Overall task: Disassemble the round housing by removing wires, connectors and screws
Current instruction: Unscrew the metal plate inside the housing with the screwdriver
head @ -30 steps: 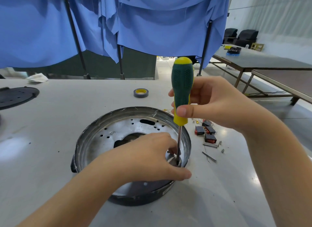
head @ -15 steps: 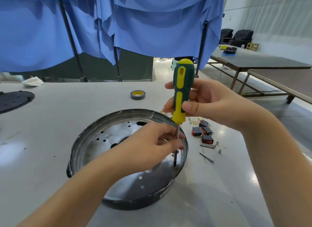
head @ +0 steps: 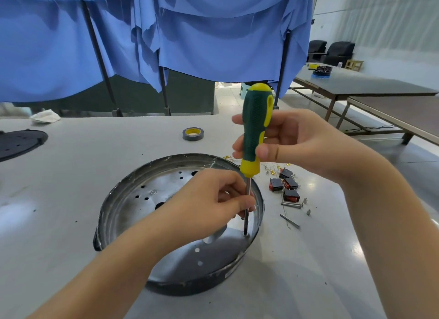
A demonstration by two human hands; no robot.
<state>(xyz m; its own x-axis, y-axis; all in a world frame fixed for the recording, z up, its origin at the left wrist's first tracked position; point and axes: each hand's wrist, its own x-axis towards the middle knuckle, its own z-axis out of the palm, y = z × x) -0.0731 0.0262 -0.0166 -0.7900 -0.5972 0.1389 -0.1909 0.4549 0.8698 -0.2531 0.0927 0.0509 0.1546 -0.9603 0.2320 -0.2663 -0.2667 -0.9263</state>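
Grey table [head: 95, 176], right hand [head: 301, 145] gripping screwdriver [head: 255, 128], left hand [head: 209, 202] pinching its shaft

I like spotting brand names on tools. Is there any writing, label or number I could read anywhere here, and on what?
No text here can be read.
Round housing: a pale sticker on its outer wall near the front, too blurred to read.
Stamped mark on the housing floor: too small to read.
Screwdriver: no lettering visible.
Tape roll: no print visible.
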